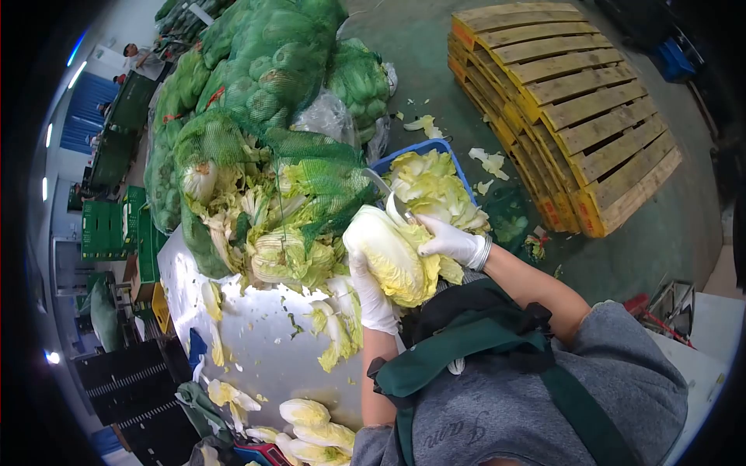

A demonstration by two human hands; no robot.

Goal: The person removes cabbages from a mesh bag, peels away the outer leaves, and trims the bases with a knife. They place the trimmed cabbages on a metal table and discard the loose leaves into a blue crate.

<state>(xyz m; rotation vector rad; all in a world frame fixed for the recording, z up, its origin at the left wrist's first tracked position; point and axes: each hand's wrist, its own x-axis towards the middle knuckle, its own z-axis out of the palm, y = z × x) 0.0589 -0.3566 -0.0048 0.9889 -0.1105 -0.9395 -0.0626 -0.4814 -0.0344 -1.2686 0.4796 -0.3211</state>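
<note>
My left hand [373, 299], in a white glove, supports a napa cabbage [392, 260] from its near left side. The head is pale at its base and yellow at its leafy end. My right hand [458, 242], also gloved, is closed at the cabbage's right side, with a loose outer leaf below it. A thin curved grey blade [378, 182], looking like a knife, reaches up and left from the right fingers; its handle is mostly hidden. Just beyond stands a blue crate [468, 180] heaped with cabbage leaves [427, 182].
A metal table [272, 334] holds scattered leaves and several trimmed cabbages [315, 427] at its near end. Green net sacks [272, 62] of cabbages are piled beyond, one spilling open. Stacked wooden pallets [575, 101] stand right. Leaf scraps [489, 161] litter the floor. People work far left.
</note>
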